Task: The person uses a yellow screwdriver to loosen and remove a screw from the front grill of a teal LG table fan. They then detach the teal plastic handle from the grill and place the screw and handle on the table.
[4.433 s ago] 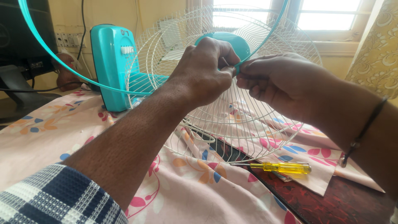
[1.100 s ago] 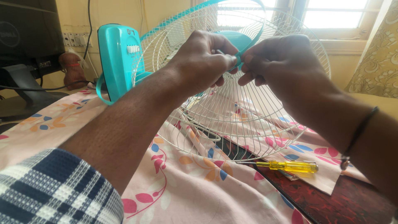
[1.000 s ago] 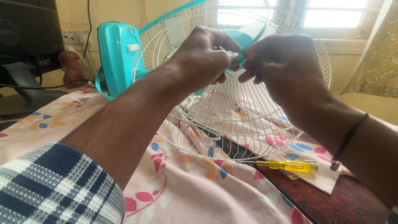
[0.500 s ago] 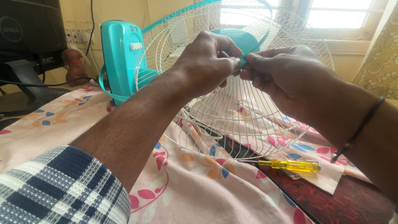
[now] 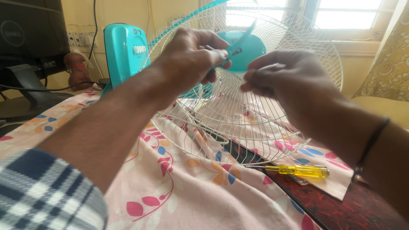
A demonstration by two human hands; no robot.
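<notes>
While the left hand (image 5: pixel 191 59) pinches a thin teal plastic rim band (image 5: pixel 238 40) against the domed white wire fan guard (image 5: pixel 255 115), the right hand (image 5: pixel 285 81) hovers beside it, fingers curled, holding nothing visible.

A dark, switched-off monitor (image 5: pixel 32 38) stands far left on a black stand, a round pale logo on its frame. No packages or signs can be seen.

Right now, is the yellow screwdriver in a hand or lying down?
Lying down. The yellow screwdriver rests flat on the floral cloth, apart from the left hand and right hand at the wire fan guard.
</notes>
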